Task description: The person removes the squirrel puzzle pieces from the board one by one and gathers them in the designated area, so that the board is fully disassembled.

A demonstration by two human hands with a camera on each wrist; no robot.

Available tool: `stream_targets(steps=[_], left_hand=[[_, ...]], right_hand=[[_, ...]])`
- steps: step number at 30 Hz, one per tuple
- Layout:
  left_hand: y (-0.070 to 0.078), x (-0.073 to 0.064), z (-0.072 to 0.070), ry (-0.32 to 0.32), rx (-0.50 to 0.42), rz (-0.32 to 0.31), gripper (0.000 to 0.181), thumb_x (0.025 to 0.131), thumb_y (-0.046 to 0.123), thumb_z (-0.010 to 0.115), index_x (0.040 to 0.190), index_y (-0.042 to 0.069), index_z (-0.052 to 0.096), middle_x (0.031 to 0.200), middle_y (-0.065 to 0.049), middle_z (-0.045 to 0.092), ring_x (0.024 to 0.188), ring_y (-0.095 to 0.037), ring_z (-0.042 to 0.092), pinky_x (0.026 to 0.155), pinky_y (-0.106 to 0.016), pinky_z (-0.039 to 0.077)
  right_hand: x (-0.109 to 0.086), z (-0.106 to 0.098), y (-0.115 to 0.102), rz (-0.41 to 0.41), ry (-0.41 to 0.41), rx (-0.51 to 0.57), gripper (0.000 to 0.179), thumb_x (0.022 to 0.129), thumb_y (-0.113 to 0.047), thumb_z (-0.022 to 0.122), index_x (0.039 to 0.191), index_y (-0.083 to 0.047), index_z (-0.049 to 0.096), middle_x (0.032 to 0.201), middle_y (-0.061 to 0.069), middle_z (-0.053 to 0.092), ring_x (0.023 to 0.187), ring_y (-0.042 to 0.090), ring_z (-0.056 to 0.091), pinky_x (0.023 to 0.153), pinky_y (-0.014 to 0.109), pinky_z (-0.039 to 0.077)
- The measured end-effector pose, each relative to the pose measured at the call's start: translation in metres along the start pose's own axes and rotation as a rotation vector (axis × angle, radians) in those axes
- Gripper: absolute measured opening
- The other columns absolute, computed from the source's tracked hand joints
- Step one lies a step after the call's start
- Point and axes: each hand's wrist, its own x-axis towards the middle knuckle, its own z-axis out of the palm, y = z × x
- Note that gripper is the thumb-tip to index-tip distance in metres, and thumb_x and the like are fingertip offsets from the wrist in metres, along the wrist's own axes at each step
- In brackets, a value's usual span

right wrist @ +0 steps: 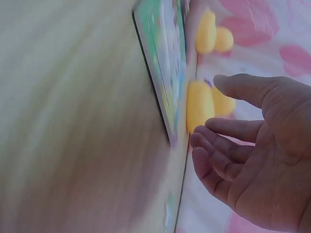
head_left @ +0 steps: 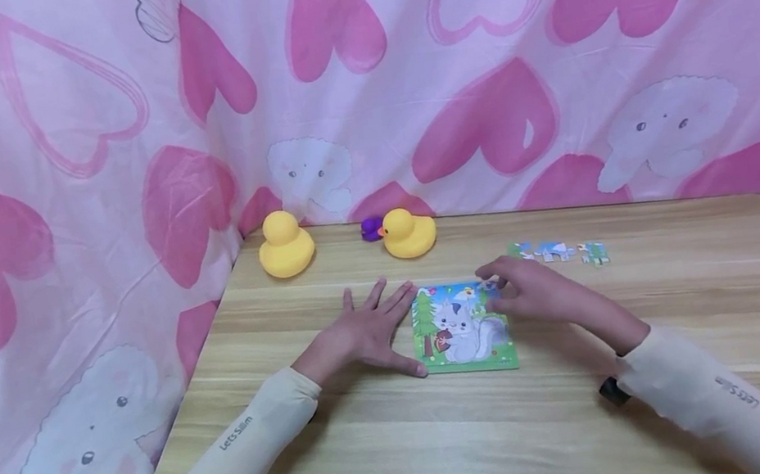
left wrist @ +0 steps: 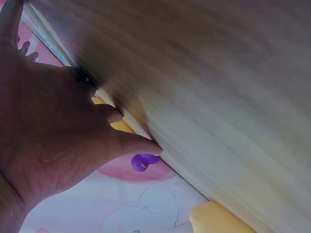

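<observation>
A square jigsaw puzzle point(head_left: 459, 340) with a grey squirrel holding an acorn lies flat on the wooden table. My left hand point(head_left: 365, 332) is spread beside its left edge, thumb near the lower left corner and fingertips near the upper left. Over the upper right part of the puzzle is my right hand point(head_left: 541, 290), palm down with fingers loosely bent. In the right wrist view that hand point(right wrist: 272, 165) shows a gap between thumb and fingers with nothing in it, and the puzzle point(right wrist: 163, 63) is beyond the fingertips.
Loose puzzle pieces point(head_left: 555, 251) lie behind the right hand, with another cluster point(head_left: 596, 252) beside them. Toward the back edge stand two yellow rubber ducks, one at the left point(head_left: 286, 248) and one nearer the middle point(head_left: 411, 234), plus a small purple duck point(head_left: 371, 229). A pink heart-patterned curtain point(head_left: 359, 107) hangs behind.
</observation>
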Motion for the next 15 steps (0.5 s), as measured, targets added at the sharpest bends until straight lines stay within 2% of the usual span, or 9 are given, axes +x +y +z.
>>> stream_targets(steps=[8, 15], left_hand=[[0.001, 0.0, -0.001, 0.003, 0.015, 0.003, 0.135, 0.072, 0.097, 0.061, 0.17, 0.034, -0.008, 0.18, 0.013, -0.01, 0.168, -0.032, -0.012, 0.122, -0.083, -0.003], [0.0, 0.0, 0.0, 0.007, 0.023, -0.001, 0.134, 0.072, 0.098, 0.059, 0.17, 0.034, -0.008, 0.179, 0.015, -0.01, 0.167, -0.032, -0.013, 0.122, -0.082, -0.002]], right_hand=[[0.002, 0.023, -0.025, -0.035, -0.094, 0.069, 0.057, 0.095, -0.027, 0.08, 0.145, -0.005, 0.061, 0.129, 0.011, 0.069, 0.107, 0.023, 0.066, 0.093, 0.043, 0.06], [0.003, 0.039, -0.041, -0.071, -0.139, 0.099, 0.064, 0.096, -0.03, 0.08, 0.151, -0.007, 0.056, 0.132, 0.01, 0.067, 0.105, 0.019, 0.063, 0.09, 0.036, 0.057]])
